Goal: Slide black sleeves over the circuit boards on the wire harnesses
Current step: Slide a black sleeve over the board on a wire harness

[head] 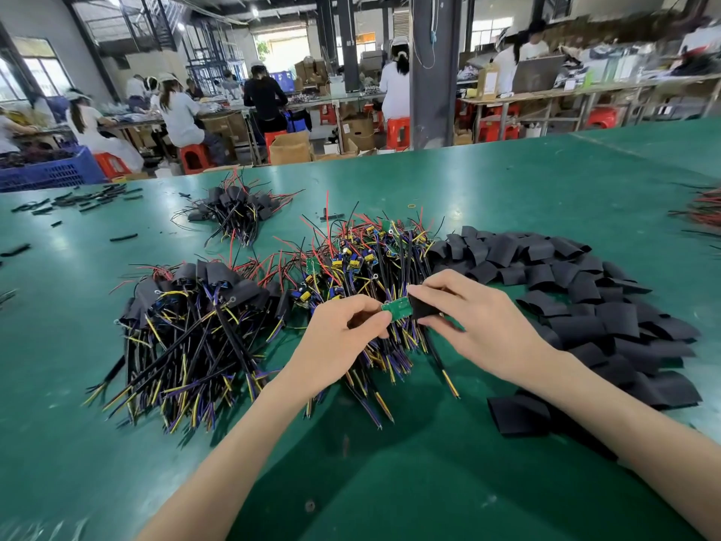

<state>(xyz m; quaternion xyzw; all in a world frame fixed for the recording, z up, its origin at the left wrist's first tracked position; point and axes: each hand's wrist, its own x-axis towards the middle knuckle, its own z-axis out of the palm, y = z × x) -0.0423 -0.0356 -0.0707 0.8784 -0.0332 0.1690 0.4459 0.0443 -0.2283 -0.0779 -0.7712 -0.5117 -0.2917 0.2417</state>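
Observation:
My left hand [347,329] pinches the left end of a small green circuit board [398,308] above the middle pile of bare harnesses [363,263]. My right hand [472,318] holds a black sleeve [423,306] whose open end meets the board's right edge. The harness's black cable with yellow and purple leads [444,365] hangs down below my hands. A heap of loose black sleeves [585,298] lies to the right. Sleeved harnesses are piled at the left [195,306], with another bundle farther back [234,208].
The green table [390,482] spreads all round. Black tube offcuts [89,201] lie at the far left, and red wires [702,212] at the right edge. A blue crate [50,171] stands beyond the table. Several people sit at benches behind.

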